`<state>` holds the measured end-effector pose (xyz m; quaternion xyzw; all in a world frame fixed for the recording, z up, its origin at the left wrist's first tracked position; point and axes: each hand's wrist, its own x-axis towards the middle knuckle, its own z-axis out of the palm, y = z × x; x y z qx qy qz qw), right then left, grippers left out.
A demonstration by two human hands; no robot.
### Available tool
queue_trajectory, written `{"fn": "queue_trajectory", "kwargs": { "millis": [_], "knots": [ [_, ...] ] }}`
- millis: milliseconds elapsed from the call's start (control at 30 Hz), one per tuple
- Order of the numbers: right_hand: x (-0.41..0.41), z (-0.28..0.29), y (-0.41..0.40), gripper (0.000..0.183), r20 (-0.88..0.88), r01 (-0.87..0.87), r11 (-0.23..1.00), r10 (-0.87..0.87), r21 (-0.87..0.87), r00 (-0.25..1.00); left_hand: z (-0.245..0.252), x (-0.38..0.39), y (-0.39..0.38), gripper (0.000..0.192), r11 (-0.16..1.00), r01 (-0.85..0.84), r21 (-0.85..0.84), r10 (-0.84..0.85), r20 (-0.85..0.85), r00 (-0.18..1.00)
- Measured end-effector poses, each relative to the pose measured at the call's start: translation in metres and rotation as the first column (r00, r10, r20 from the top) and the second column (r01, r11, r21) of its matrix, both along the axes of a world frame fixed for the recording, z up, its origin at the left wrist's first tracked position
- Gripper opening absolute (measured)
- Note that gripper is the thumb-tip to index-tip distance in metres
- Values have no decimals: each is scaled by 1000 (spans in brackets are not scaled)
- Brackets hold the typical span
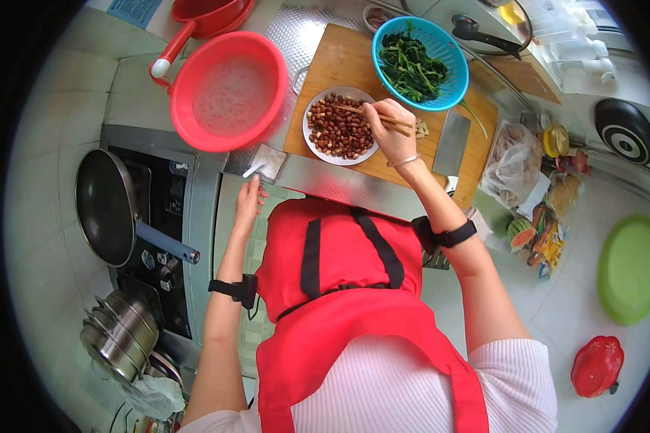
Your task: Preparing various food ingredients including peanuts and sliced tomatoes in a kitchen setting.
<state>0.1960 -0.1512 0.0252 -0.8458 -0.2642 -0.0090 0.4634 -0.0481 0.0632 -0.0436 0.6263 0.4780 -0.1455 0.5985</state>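
Note:
My right hand [394,127] grips a pair of wooden chopsticks [352,110], their tips over a white plate [306,133] heaped with reddish-brown peanuts [340,130]. The plate stands on a wooden cutting board [333,59]. Near the board's left corner sits a small container of white grains [272,161] with a white spoon [253,169] in it. My left hand [249,203] is just below that spoon, fingers loosely bent; whether a fingertip touches the handle I cannot tell. Garlic cloves [421,128] and a cleaver [452,142] lie right of my right hand.
A blue colander [378,57] of cooked greens [414,67] stands on the board's far right. To the left is a red basin [227,142] with pale noodle-like strands in cloudy water. A wok [105,208] rests on the stove, its handle toward me. Stacked steel pots [122,335] stand nearer.

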Motion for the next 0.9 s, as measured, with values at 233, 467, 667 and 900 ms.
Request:
{"fn": "queue_trajectory", "kwargs": {
  "millis": [233,467,667,900],
  "knots": [
    [-27,-2,16,10,-250,64,979,-13,195,968,-6,-3,2,45,999,9,-32,-8,46,999],
    [-12,1,-42,18,-498,261,909,-69,326,864,5,-6,-1,37,999,1,-54,2,54,999],
    [-5,-8,-68,19,-425,319,892,-166,320,890,4,-5,-6,32,992,-64,-107,70,59,996],
    [-10,-24,-65,25,-419,235,939,-113,252,901,10,-4,-13,32,996,-42,-81,46,42,998]
  ]
}}
